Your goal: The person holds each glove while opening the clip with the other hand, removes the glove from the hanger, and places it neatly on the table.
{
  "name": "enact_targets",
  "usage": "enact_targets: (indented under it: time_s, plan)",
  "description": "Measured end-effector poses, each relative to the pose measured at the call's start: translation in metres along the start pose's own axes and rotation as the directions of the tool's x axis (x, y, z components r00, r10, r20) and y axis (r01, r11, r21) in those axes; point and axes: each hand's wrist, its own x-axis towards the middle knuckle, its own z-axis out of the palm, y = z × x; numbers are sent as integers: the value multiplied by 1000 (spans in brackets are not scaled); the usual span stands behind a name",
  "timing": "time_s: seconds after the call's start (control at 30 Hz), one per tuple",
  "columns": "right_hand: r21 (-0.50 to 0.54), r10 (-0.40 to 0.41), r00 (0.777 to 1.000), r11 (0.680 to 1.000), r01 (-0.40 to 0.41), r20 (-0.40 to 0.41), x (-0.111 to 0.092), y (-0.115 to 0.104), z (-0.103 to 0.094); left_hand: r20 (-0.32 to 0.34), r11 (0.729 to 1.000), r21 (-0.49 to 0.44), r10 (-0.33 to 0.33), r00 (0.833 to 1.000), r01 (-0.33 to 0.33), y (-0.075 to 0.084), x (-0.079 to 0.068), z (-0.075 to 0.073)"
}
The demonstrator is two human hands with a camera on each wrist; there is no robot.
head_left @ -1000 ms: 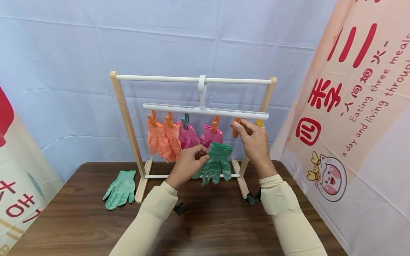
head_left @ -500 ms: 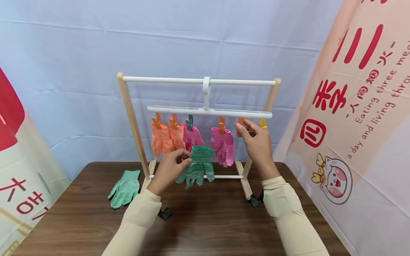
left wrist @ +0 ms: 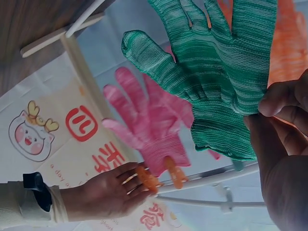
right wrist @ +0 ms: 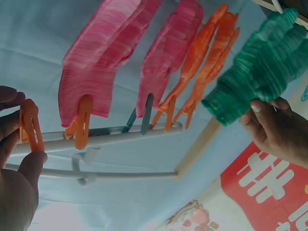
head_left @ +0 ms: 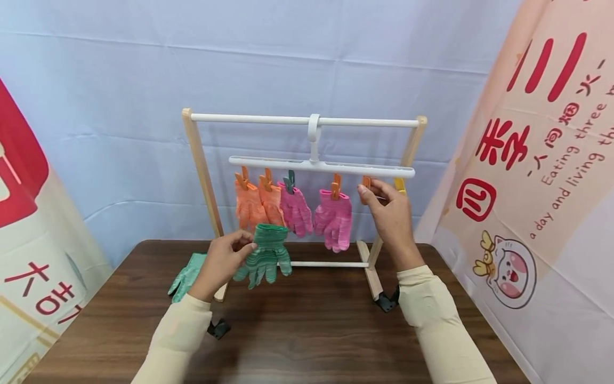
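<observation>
My left hand pinches a green striped glove by its side near the cuff, in front of the rack's left part. The glove hangs fingers down, cuff up. At the hanger's right part, my right hand pinches an orange clothespin between thumb and fingers, just under the white hanger. Left of it, a pink glove hangs from another orange clothespin. A second pink glove hangs from a dark green clothespin, and two orange gloves hang farther left.
A wooden rack with a white top rod carries the hanger. Another green glove lies on the brown table, partly behind the left forearm. A yellow clothespin sits at the hanger's right end. Printed cloths flank the table.
My left hand has carried the green glove leftward, away from the right hand, uncovering the pink gloves. The right hand keeps its pinch on the clothespin. The head view has shifted slightly.
</observation>
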Motion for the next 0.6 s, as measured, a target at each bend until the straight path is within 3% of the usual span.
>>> enact_targets:
  time_s: [0.37, 0.43, 0.6]
  plan:
    - [-10, 10, 1000, 1000, -10, 6, 0, 2, 2, 3, 992, 87, -96, 995, 95, -30, -17, -42]
    - [-15, 17, 1000, 1000, -17, 9, -4, -7, 1, -1, 989, 92, -118, 993, 118, -35, -21, -49]
    - [-16, 20, 1000, 1000, -20, 4, -5, -8, 1, -15, 980, 120, -158, 987, 158, -48, -26, -66]
